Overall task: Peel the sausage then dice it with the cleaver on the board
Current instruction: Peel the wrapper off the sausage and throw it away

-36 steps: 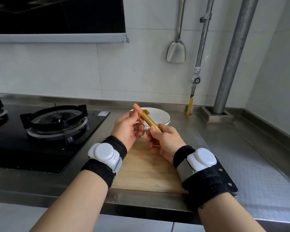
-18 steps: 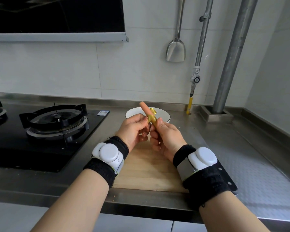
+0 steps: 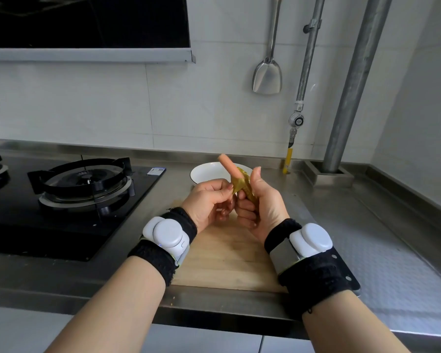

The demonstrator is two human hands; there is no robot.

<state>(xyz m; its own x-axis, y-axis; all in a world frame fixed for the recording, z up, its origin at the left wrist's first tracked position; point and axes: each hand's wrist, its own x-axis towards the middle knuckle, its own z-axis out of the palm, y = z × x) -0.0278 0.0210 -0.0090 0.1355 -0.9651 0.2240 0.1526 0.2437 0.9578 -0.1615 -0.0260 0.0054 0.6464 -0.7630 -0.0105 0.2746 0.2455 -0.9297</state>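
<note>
A pink sausage sticks up and to the left out of its gold wrapper, above the wooden cutting board. My right hand grips the wrapped lower part, thumb up along the wrapper. My left hand pinches a flap of the gold wrapper at its left edge. Both hands hover over the far part of the board. No cleaver is in view.
A white bowl stands just behind the hands. A gas stove lies to the left. A metal spatula hangs on the tiled wall, with pipes at the back right. Steel counter extends right.
The bare pink end of the sausage has grown longer as the wrapper came down. Both hands have drawn closer together and risen slightly toward the bowl.
</note>
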